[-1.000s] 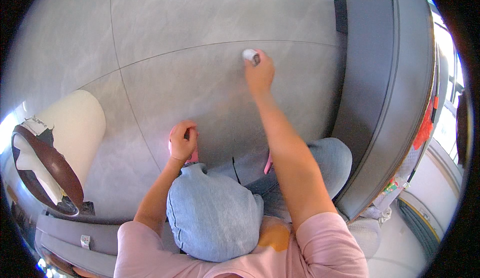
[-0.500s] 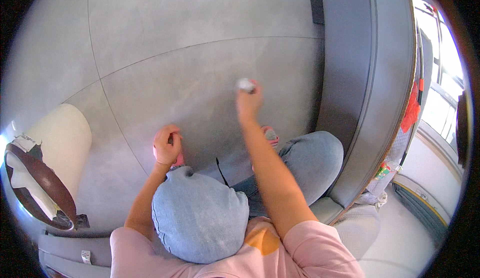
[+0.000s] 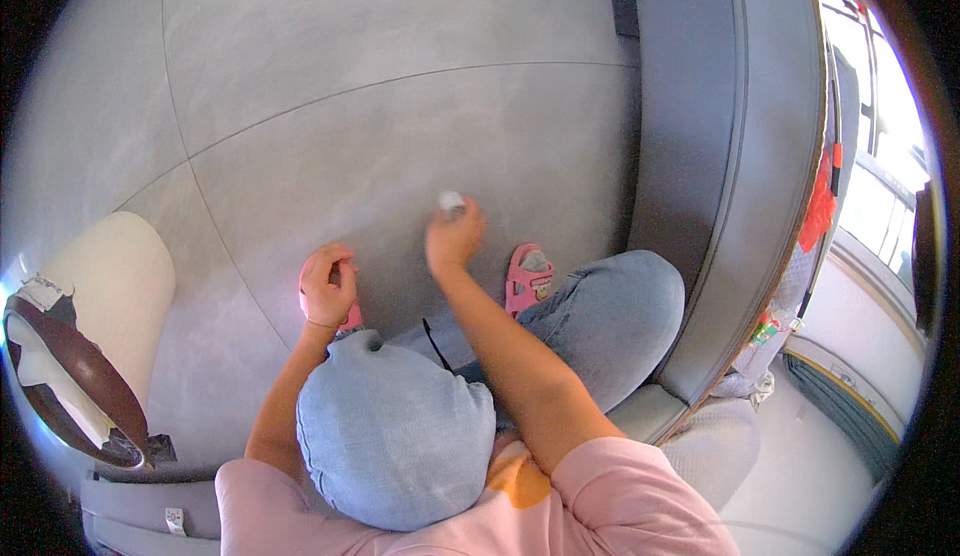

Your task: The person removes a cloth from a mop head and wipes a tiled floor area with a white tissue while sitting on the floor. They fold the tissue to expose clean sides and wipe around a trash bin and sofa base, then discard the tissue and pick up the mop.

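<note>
My right hand (image 3: 455, 244) is closed on a small white wad (image 3: 451, 200), held low over the grey floor ahead of me. Motion blurs the wad, so its kind is unclear. Nearer and to the left, my left hand (image 3: 330, 284) has its fingers curled toward the thumb, just over a pink sandal (image 3: 352, 320) on my left foot. Whatever lies inside those fingers, if anything, is hidden. The other pink sandal (image 3: 524, 284), with a grey sock in it, shows to the right of my right forearm.
A grey padded sofa (image 3: 690, 126) runs along the right side. At left lies a large cream cylinder (image 3: 120, 276) with a brown band (image 3: 85, 366) at its near end. A thin black cord (image 3: 436, 342) shows between my knees. Grey tiles (image 3: 330, 156) cover the floor.
My right hand has swung left and back toward me, carrying the white wad. The right sandal shows more fully now. My left hand has stayed nearly in place.
</note>
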Available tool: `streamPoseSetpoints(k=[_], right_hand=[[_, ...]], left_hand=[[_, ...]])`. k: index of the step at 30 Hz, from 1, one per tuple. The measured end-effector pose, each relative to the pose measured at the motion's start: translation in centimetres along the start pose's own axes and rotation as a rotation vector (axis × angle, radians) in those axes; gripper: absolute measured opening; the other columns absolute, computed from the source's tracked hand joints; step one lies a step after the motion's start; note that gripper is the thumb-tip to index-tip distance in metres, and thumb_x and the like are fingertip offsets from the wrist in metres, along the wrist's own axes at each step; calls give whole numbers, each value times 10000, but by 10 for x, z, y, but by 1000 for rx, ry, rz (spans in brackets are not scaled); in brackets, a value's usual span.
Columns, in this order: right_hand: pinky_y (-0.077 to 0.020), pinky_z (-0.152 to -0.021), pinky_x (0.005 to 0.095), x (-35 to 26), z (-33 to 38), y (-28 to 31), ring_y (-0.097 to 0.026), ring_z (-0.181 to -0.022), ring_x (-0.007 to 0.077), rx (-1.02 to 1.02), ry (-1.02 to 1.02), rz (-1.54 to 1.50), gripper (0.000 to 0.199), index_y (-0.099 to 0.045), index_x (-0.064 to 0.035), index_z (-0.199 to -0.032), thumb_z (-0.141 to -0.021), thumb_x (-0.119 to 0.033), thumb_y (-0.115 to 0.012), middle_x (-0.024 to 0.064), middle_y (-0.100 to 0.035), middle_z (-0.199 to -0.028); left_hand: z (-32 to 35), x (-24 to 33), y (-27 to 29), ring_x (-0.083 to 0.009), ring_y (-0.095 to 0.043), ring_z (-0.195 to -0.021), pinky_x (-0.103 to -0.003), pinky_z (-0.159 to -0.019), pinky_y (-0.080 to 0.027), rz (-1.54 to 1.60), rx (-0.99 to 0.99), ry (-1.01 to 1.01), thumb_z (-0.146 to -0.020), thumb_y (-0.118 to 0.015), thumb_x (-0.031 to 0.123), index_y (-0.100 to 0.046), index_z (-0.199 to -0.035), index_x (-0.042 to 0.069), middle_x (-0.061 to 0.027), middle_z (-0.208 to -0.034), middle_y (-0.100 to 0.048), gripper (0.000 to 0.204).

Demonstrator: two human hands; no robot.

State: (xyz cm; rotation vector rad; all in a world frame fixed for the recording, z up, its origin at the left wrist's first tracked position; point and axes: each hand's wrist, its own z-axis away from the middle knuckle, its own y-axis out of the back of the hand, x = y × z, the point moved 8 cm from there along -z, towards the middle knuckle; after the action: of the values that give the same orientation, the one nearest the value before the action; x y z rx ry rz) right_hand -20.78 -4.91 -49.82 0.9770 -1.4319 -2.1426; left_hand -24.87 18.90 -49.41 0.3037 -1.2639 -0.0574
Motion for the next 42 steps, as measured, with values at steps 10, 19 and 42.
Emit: streamPoseSetpoints(k=[10, 19, 42], right_hand=[[-391, -826, 417, -110, -4, -43, -496, -973, 323, -279, 223, -254, 409, -515, 3, -1051, -707, -164, -662, 169, -524, -1014], [-419, -780, 396, -140, -11, -52, -527, -907, 307, -282, 457, -30, 404, -528, -36, -1053, -689, -134, -674, 147, -551, -959], [-426, -766, 413, -200, 54, -78, -525, -883, 342, -518, 1170, 134, 326, -595, -72, -980, -659, -31, -634, 155, -568, -931]], left_hand=[[1, -7, 1, -223, -581, -633, -316, -596, -458, -109, -38, -55, -703, -528, -22, -562, -769, 41, -90, -739, -593, 98], [-4, 7, 3, -276, -581, -702, -353, -657, -459, -159, -35, -81, -704, -566, 43, -578, -779, 54, -101, -781, -607, 78], [17, -20, 30, -129, -552, -732, -248, -634, -470, 408, -7, 226, -767, -437, -96, -531, -839, 7, -81, -888, -552, 158]])
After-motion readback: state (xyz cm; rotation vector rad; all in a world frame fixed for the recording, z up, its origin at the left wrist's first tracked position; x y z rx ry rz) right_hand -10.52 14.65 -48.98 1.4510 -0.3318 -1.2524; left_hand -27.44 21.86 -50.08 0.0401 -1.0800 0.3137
